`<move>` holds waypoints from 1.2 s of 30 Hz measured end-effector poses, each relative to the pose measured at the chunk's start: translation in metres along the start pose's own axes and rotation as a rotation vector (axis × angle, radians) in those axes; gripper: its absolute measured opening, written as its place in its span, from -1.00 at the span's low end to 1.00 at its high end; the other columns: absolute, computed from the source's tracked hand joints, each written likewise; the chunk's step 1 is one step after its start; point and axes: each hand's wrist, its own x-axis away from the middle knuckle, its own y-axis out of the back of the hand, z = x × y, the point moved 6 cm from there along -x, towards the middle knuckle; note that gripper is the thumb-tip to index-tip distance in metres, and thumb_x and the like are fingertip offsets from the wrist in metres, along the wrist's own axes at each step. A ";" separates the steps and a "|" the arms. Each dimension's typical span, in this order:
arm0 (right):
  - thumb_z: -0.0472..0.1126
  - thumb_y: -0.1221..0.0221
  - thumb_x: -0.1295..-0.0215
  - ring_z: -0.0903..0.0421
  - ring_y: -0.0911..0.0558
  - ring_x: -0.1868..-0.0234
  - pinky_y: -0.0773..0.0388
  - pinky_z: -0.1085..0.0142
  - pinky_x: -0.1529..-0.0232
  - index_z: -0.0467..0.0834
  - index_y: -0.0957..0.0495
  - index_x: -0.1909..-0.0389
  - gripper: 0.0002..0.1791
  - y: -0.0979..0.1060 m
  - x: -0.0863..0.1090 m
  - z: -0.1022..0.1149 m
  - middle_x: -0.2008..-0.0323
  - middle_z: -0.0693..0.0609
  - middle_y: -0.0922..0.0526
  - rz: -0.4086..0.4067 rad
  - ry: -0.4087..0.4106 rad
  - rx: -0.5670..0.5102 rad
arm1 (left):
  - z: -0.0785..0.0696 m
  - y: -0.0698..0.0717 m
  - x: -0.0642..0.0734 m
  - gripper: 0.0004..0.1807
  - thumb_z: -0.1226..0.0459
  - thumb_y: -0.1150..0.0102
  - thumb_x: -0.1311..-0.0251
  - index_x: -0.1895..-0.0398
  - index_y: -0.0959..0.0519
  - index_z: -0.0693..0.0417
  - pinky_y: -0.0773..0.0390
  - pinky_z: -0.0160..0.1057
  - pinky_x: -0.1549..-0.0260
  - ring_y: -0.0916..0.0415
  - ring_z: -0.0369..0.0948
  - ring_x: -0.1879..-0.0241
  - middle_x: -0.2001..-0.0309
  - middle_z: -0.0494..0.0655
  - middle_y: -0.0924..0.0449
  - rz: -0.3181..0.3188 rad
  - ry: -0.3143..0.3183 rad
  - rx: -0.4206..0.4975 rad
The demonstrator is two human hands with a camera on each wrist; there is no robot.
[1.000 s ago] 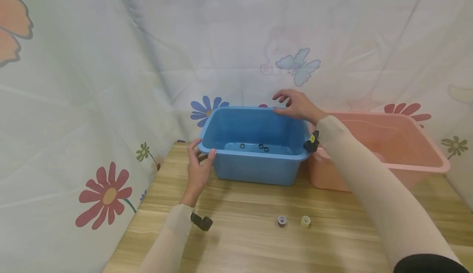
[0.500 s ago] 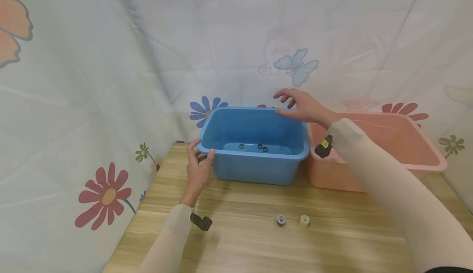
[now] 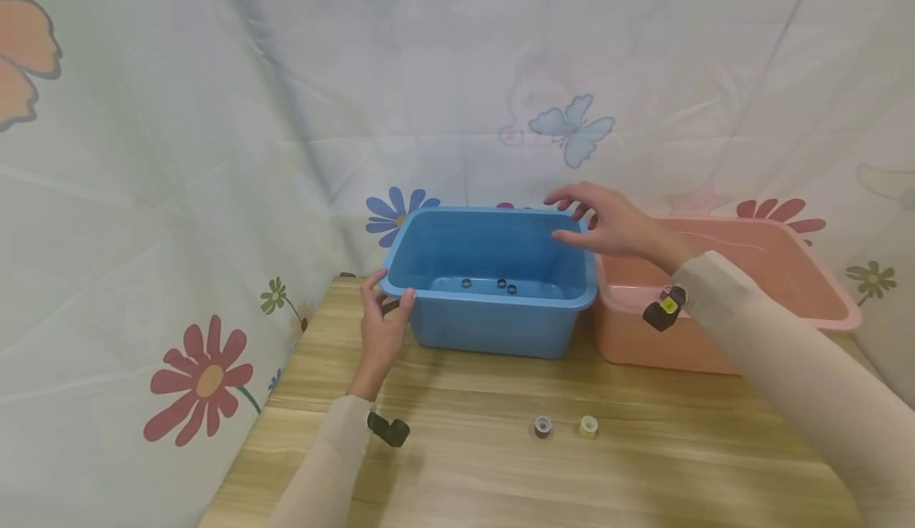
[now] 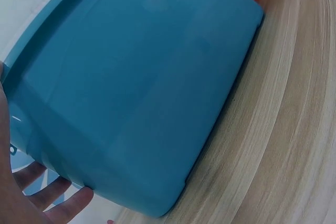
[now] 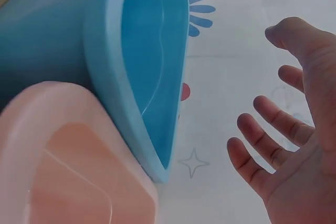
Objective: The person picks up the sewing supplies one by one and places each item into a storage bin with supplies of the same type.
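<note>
My left hand [image 3: 382, 333] holds the front left corner of a blue plastic tub [image 3: 493, 323], thumb at the front rim and fingers round the side. In the left wrist view, its spread fingertips [image 4: 79, 203] lie against the tub wall. Three small dark ring-like pieces [image 3: 502, 283] lie on the tub floor. Above the tub's back right corner hovers my right hand [image 3: 608, 222], its fingers loosely bent and nothing between them. The right wrist view shows that same hand [image 5: 294, 145] apart from the tub rim.
A pink tub [image 3: 793, 282] stands right beside the blue one, under my right forearm. Nearer me on the wooden table [image 3: 472, 448] sit a small grey round piece [image 3: 543, 426] and a pale yellow one [image 3: 588, 426]. A flower-printed curtain [image 3: 443, 75] hangs behind.
My right hand has drawn back to the right and slightly down from over the blue tub's back rim. The left hand stays on its corner, and the small pieces lie where they were.
</note>
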 end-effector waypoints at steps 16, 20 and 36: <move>-0.21 -0.45 -0.23 0.12 -0.57 0.04 -0.65 0.07 0.12 -0.03 -0.52 -0.29 -0.40 0.011 0.050 0.015 -0.13 0.06 -0.62 -0.083 0.135 0.010 | 0.001 0.000 -0.001 -0.30 -0.08 -0.22 -0.40 -0.48 -0.13 -0.32 -0.56 0.16 -0.09 -0.52 0.11 -0.19 -0.35 0.14 -0.41 0.002 -0.004 0.000; -0.15 -0.46 -0.22 0.09 -0.57 0.00 -0.64 0.03 0.06 0.05 -0.52 -0.30 -0.39 0.012 0.064 0.016 -0.14 0.14 -0.59 -0.069 0.116 0.009 | 0.002 0.000 -0.001 -0.29 -0.11 -0.22 -0.39 -0.48 -0.13 -0.34 -0.56 0.16 -0.10 -0.52 0.10 -0.19 -0.35 0.13 -0.41 0.002 -0.001 -0.002; -0.07 -0.46 -0.23 0.24 -0.59 0.03 -0.67 0.19 0.10 0.25 -0.43 -0.39 -0.29 0.010 0.100 0.012 -0.06 0.31 -0.59 -0.074 0.093 0.011 | 0.001 0.000 -0.001 -0.29 -0.11 -0.23 -0.38 -0.47 -0.13 -0.32 -0.56 0.16 -0.08 -0.52 0.11 -0.18 -0.35 0.16 -0.40 -0.001 -0.006 0.003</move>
